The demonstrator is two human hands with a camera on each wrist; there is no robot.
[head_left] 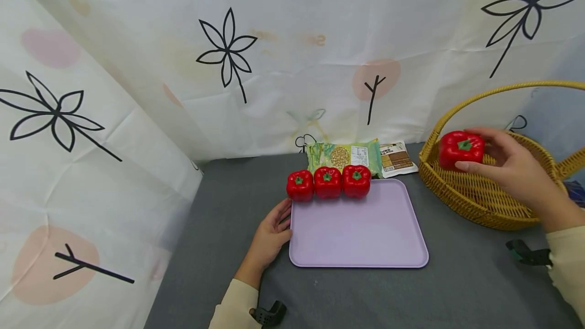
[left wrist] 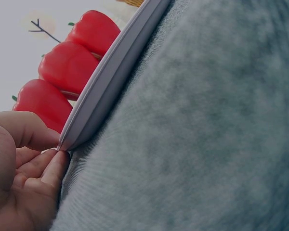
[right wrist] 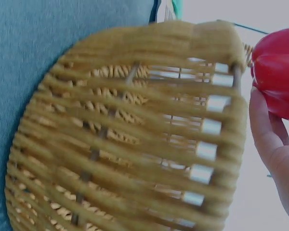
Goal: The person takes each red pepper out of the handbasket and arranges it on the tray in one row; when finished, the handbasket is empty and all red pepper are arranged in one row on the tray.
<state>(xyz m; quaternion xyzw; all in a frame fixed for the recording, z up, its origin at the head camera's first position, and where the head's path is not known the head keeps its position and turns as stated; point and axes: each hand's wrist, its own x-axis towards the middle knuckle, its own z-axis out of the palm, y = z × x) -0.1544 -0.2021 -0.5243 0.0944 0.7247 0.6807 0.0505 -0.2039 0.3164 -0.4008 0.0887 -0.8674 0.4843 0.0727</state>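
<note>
My right hand (head_left: 516,166) grips a red bell pepper (head_left: 461,149) above the near-left part of a yellow wicker basket (head_left: 480,212). In the right wrist view the same pepper (right wrist: 282,72) is cut off by the frame's edge, beside the woven basket wall (right wrist: 125,125). The fingers of my left hand (head_left: 269,235) touch the left edge of a lilac tray (head_left: 358,232); the left wrist view has thumb and fingertips meeting at the tray's rim (left wrist: 94,103). Three red peppers (head_left: 328,183) stand in a row along the tray's far edge, at its left.
Behind the peppers lie a green food packet (head_left: 377,159) and a smaller brown-and-white packet (head_left: 396,159). A grey cloth (head_left: 219,207) covers the table. White patterned fabric (head_left: 283,65) hangs behind and to the left. The basket's tall handle (head_left: 502,87) arches over it.
</note>
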